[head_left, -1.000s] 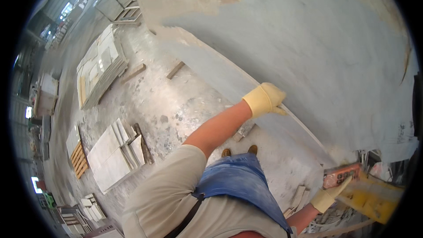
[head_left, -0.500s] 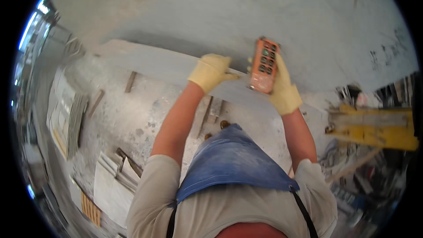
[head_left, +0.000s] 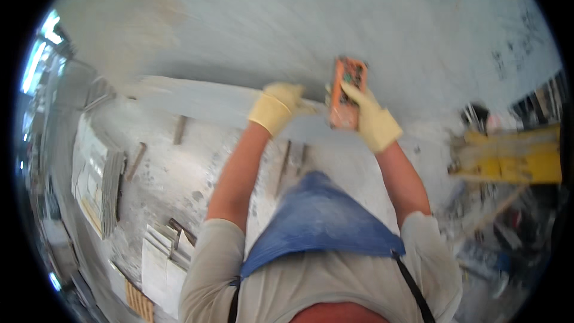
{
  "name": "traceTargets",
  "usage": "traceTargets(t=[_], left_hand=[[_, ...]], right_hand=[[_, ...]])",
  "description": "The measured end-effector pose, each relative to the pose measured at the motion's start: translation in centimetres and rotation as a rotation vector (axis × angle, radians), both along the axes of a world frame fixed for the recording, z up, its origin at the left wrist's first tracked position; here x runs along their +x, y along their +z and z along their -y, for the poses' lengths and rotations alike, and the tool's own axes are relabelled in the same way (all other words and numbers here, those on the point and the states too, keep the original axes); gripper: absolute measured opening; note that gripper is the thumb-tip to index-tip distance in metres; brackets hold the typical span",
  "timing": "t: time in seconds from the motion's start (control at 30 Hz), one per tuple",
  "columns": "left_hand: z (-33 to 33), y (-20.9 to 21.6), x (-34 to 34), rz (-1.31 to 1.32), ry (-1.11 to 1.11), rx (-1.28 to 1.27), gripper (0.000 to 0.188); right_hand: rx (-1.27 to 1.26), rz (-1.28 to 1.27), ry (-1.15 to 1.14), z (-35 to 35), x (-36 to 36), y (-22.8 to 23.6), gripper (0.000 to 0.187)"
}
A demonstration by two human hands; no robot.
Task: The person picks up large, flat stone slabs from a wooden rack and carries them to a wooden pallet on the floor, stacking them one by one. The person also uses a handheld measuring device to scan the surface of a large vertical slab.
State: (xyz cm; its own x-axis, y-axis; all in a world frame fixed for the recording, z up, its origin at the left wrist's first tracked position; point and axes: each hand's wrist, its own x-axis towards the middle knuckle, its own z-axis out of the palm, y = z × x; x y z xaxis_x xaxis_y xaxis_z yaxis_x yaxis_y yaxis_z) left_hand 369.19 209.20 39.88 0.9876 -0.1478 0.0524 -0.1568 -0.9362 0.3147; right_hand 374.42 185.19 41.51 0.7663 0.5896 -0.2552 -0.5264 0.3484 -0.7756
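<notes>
A large grey slab [head_left: 257, 24] spreads across the far side of the view, with a paler strip [head_left: 209, 96] along its near edge. My left hand [head_left: 276, 107], in a pale yellow glove, is closed over that edge, its thumb stretched to the right and its fingertips hidden. In my gloved right hand [head_left: 375, 121] is an orange remote control [head_left: 344, 115] with dark buttons and one green one. The right thumb lies across the buttons. The remote is held upright in front of the slab, a little right of my left hand.
Stacked slabs or tiles [head_left: 98, 182] lean at the left, with more pale pieces [head_left: 161, 263] nearer me. Wooden blocks [head_left: 179, 130] lie on the dusty floor [head_left: 203, 161]. A yellow metal beam [head_left: 508, 155] and cluttered scrap [head_left: 496, 251] are at the right.
My right hand has shifted slightly left with the remote, and its thumb has come over onto the buttons. My left hand stays at the slab's edge, slightly lower and further left in view.
</notes>
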Motion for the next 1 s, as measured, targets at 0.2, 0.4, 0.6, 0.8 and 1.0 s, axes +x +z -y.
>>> traceTargets(t=[0.2,0.4,0.6,0.8,1.0], left_hand=[[-0.1,-2.9,-1.1,0.193,-0.030,-0.030,0.061],[0.4,-0.4,-3.2,0.004,-0.043,-0.058,0.064],[1.1,-0.1,-3.3,0.024,-0.070,0.013,0.068],[1.4,-0.1,-2.3,-0.023,-0.075,0.041,0.070],[1.4,-0.1,-2.3,-0.029,-0.061,0.027,0.070]], right_hand=[[-0.019,0.360,-0.194,0.1,-0.3,-3.5,0.058],[-0.064,0.218,-0.220,1.9,0.2,-7.4,0.038],[0.021,0.273,-0.231,2.1,0.5,-7.7,0.043],[0.000,0.263,-0.264,2.3,1.4,-8.8,0.043],[0.003,0.242,-0.275,2.1,0.5,-7.4,0.042]])
